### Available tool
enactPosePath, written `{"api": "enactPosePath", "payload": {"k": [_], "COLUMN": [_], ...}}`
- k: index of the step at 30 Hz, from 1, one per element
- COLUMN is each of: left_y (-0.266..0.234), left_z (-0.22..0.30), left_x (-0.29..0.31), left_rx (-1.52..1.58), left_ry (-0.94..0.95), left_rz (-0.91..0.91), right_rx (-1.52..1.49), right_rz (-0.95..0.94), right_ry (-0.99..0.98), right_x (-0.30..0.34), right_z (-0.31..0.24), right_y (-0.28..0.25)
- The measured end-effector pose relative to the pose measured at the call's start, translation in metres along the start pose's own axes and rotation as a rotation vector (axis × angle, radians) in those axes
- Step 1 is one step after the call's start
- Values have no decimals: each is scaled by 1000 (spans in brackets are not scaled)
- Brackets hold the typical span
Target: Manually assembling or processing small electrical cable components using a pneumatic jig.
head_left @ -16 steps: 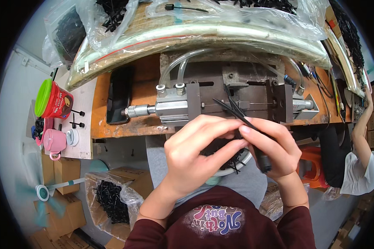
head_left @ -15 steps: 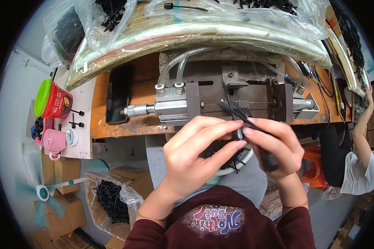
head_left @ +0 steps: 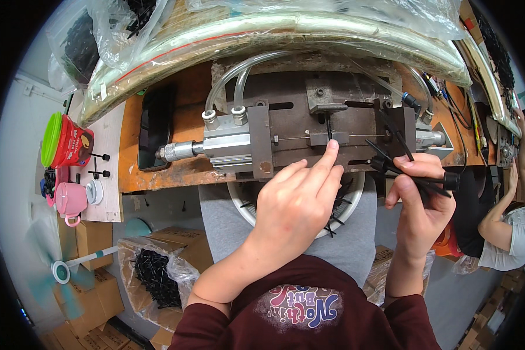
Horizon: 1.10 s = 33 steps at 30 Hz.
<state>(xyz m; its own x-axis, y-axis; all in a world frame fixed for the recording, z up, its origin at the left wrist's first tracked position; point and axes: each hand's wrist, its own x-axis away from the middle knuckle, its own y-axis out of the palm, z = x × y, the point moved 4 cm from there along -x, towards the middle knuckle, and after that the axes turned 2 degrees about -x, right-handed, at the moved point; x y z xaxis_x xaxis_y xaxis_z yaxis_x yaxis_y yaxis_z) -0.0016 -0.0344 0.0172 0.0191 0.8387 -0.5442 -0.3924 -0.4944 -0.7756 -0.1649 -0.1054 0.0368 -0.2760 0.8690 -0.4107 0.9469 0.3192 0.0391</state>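
My left hand (head_left: 297, 204) lies over the front of a metal fixture (head_left: 294, 125), fingers stretched out. Its index fingertip touches the lower end of a thin black cable tie (head_left: 329, 123) sitting in the fixture's small centre block. Thin wires run from either side toward that block. To the right, my right hand (head_left: 421, 213) is closed round several loose black cable ties (head_left: 451, 181) with thick heads, their tails pointing various ways. A white basin (head_left: 246, 213) of black ties rests on my lap, partly hidden beneath my left hand.
Silver pneumatic cylinders (head_left: 227, 146) with clear hoses flank the fixture. A black tray (head_left: 156, 131) lies left on the wooden bench, near a red tub (head_left: 73, 140) and pink cup (head_left: 71, 198). A fan (head_left: 61, 272) stands low left. Another person's arm (head_left: 499, 224) shows far right.
My hands have moved apart. The left has reached forward to the tie in the fixture's centre; the right has shifted right with the bunch of ties. The view has tilted slightly.
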Motion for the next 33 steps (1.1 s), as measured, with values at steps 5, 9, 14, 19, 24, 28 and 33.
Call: {"api": "enactPosePath", "payload": {"k": [5, 9, 14, 19, 24, 28, 33], "left_y": [-1, -2, -16, -36, -37, -43, -19], "left_z": [-4, -5, 3, 20, 16, 18, 3], "left_x": [0, 0, 9, 10, 10, 20, 18], "left_rx": [55, 78, 177, 89, 249, 379, 343], "left_ry": [-48, -48, 121, 285, 196, 42, -114], "left_rz": [-14, -11, 236, 219, 96, 85, 92], "right_rx": [-227, -397, -574, -657, -575, -432, -53], "right_rz": [30, 46, -5, -101, -122, -17, 96], "right_ry": [282, 451, 529, 655, 702, 554, -20], "right_x": [0, 2, 6, 12, 14, 9, 5], "right_z": [6, 16, 18, 19, 21, 17, 1], "right_y": [-6, -3, 0, 16, 20, 7, -5]}}
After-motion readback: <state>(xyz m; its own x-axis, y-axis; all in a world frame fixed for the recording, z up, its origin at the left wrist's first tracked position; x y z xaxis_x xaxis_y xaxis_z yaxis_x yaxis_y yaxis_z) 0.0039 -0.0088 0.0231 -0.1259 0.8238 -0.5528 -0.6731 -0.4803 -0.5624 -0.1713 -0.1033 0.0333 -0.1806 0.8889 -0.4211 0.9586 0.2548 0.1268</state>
